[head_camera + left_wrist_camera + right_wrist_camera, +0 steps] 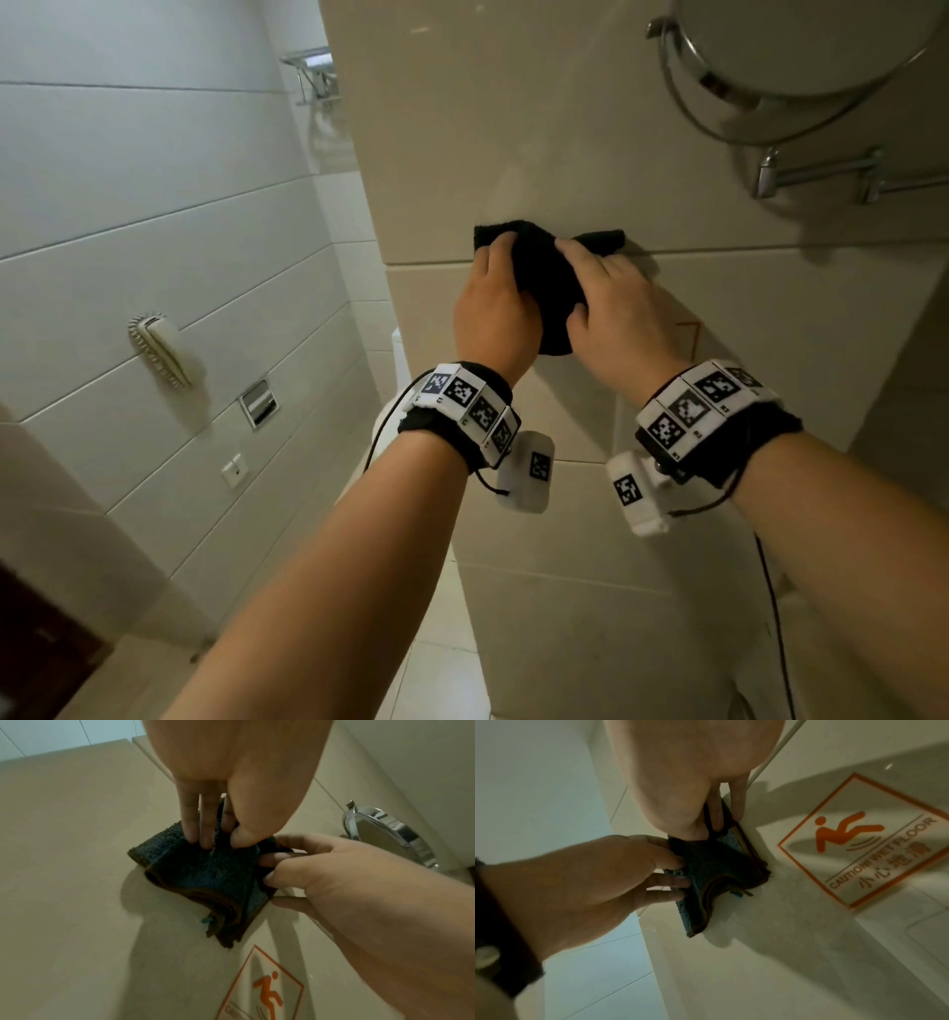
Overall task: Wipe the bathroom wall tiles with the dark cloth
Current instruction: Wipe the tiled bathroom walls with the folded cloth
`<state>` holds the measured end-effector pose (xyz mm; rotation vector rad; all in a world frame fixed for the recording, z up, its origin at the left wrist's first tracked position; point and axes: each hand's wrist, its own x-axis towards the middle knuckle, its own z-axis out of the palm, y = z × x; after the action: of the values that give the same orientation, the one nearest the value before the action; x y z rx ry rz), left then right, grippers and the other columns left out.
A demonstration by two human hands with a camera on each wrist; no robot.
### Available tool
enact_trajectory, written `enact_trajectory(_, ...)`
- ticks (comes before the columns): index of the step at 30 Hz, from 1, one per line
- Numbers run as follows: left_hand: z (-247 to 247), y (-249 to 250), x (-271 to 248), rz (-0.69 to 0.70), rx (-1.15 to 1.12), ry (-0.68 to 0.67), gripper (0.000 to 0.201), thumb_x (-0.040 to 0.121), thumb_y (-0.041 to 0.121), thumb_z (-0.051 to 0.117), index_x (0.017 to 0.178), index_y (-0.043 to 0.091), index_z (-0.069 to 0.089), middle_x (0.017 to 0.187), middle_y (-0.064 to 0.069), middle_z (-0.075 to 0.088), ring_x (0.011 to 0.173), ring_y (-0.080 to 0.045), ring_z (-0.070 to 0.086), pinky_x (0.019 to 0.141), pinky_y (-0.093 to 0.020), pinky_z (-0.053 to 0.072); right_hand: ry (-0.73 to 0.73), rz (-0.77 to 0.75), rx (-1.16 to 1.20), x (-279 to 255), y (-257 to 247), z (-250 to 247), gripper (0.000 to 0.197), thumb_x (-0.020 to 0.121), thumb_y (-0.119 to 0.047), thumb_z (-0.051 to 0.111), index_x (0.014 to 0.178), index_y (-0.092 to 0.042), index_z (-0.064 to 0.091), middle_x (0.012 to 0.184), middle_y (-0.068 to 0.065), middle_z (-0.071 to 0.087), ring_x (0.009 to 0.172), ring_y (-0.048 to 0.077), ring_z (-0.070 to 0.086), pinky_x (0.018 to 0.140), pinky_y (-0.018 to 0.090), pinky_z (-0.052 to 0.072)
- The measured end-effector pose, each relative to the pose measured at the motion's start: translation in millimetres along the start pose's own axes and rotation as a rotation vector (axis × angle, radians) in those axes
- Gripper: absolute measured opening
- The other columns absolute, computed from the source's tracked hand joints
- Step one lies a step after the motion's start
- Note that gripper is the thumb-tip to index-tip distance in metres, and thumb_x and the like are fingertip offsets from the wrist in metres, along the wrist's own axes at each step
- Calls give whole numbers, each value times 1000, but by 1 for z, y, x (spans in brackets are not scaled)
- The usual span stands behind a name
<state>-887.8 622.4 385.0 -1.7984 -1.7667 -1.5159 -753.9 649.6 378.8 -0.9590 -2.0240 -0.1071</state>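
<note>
Dark cloth [544, 288], folded, is bunched against the beige wall tiles [539, 128] at a grout line, its long axis running roughly up-down the wall, folded edges at the lower end. Left hand [493, 313] and right hand [616, 308] both pinch it, fingers curled on the fabric. Round chrome mirror [801, 56] upper right. Orange-bordered sticker [864, 841] just beside the cloth reads "CAUTION! WET FLOOR". Wall phone [162, 349] on left wall.
</note>
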Motion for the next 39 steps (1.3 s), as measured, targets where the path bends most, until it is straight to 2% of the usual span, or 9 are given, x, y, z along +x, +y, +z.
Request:
enact_trajectory(8,-8,16,-16,-83,18,-101,70,95,15,49,158,23,18,141,-7,49,98,-22,61,68,-27,40,73,-5,178,-1,4,-12,45,89,-1,53,131,-16,59,110,10,68,101,25,63,88,34,51)
enact_trajectory(11,-19,17,-20,-138,31,-91,57,97,21,49,152,26,34,139,-4,50,108,-24,60,78,-28,43,86,-71,219,-4,-7,-20,37,90,-1,57,124,-13,64,110,6,71,100,22,65,86,23,46)
enact_trajectory(14,-34,14,-21,-148,57,-98,39,96,24,52,135,24,51,125,-4,56,107,-27,59,85,-35,48,70,-67,244,-6,-15,-25,33,91,-7,59,122,-16,65,107,4,71,97,21,65,84,24,47)
enact_trajectory(18,-58,10,-26,-169,166,-130,27,93,29,59,120,25,62,104,2,47,102,-22,49,80,-30,38,34,-48,270,-8,-19,-27,28,90,-16,62,117,-22,69,101,0,73,92,21,66,82,32,54)
enact_trajectory(24,-93,8,-43,-193,362,-180,18,84,33,71,100,25,68,112,-1,48,106,-22,41,89,-31,38,-93,25,355,-17,-35,-10,22,85,-17,66,105,-26,71,96,-2,72,90,22,66,81,38,55)
enact_trajectory(28,-118,1,-58,-299,264,-250,11,84,20,70,88,21,61,86,4,59,78,-14,56,60,-24,40,-180,30,445,-26,-59,10,17,83,-17,67,98,-26,69,86,-4,70,83,22,65,76,39,55)
enact_trajectory(32,-151,-17,-71,-393,259,-311,14,83,12,71,87,20,60,74,7,59,67,-12,56,56,-23,40,-338,1,482,-29,-87,31,24,81,-18,66,104,-27,63,68,-9,57,70,18,58,68,38,53)
enact_trajectory(35,-183,-34,-79,-407,283,-348,14,83,9,71,88,19,62,75,5,61,72,-16,59,61,-25,43,-450,-82,401,-26,-115,47,36,83,-27,66,119,-32,62,84,-8,49,83,15,49,72,31,43)
enact_trajectory(39,-237,-63,-95,-440,321,-341,13,83,10,73,91,17,66,83,-3,67,79,-19,63,65,-25,48,-634,-177,401,-21,-172,72,19,83,-28,68,102,-31,66,108,-2,46,105,16,41,92,30,38)
